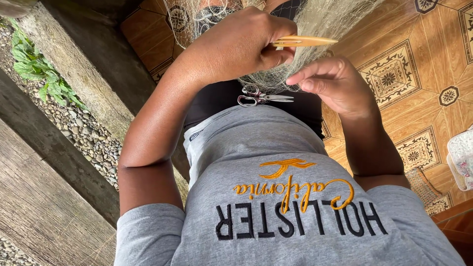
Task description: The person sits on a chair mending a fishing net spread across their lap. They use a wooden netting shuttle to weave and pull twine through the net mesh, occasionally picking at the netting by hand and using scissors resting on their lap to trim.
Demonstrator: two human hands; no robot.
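Note:
My left hand (241, 44) is closed around a flat yellow netting needle (303, 41), whose tip points right. Just below and to the right, my right hand (335, 83) pinches strands of a fine pale fishing net (325, 17) between thumb and fingers. The net drapes from the top of the view down over my lap. A small pair of scissors (261, 98) lies on my dark lap beneath both hands, touched by neither. My grey shirt (276, 162) with stitched lettering fills the lower part of the view.
Patterned brown floor tiles (409, 74) spread to the right. A concrete ledge (84, 64) runs along the left, with gravel (84, 133) and green plants (34, 69) beyond it. A pale patterned object (463, 157) sits at the right edge.

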